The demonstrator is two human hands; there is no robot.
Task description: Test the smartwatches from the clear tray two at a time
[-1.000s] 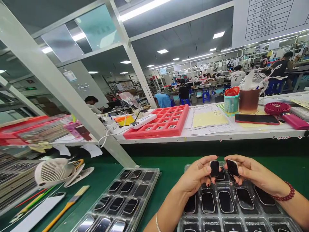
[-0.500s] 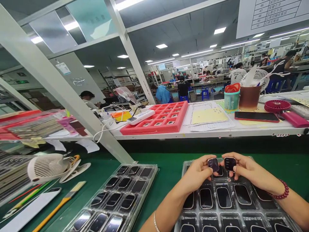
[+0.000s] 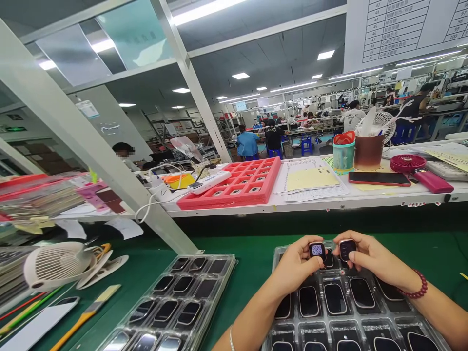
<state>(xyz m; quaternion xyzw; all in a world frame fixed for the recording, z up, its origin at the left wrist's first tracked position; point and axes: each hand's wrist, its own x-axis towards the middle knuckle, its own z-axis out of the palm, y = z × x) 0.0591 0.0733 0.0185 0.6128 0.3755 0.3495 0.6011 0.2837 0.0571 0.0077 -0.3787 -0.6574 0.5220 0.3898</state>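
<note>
Electronics factory: long workbenches (image 3: pixel 310 202), trays (image 3: pixel 234 187), seated workers (image 3: pixel 247 145).

Green mat (image 3: pixel 248 248), red tray (image 3: pixel 223 201), apparently QR-patterned watch (image 3: pixel 316 250).

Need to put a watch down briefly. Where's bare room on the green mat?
Bare green mat lies between the left tray and right tray, and again right of the right tray, up to the shelf. Crowded: fan and brush at left.

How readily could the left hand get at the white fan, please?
Probably not readily: the left hand holds a lit watch, and the white fan lies far left, beyond the other tray of watches.
</note>
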